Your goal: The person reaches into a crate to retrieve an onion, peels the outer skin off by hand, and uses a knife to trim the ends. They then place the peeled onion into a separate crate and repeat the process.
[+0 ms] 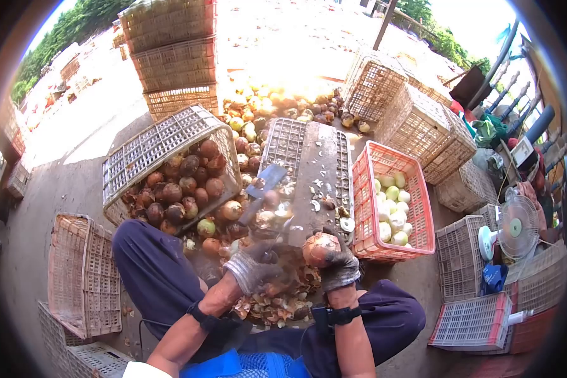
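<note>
My right hand (339, 268), in a dirty grey glove, grips a brown-skinned onion (320, 247) at the near end of a worn board (315, 170). Left of it, my gloved left hand (258, 268) is closed with its fingers curled; blur hides what they hold. A thin bright streak shows just above that hand. Beyond it, a wide metal blade (266, 181) lies by the board's left side. White peel scraps (318, 189) are scattered on the board. Loose onion skins (274, 307) are heaped below my hands, between my knees.
A tipped crate (164, 129) spills unpeeled onions (186, 183) at left. A red crate (425, 220) with peeled onions (394, 214) stands at right. Stacked crates (176, 57) rise behind; more onions (264, 104) lie between. A fan (516, 225) stands on crates at far right.
</note>
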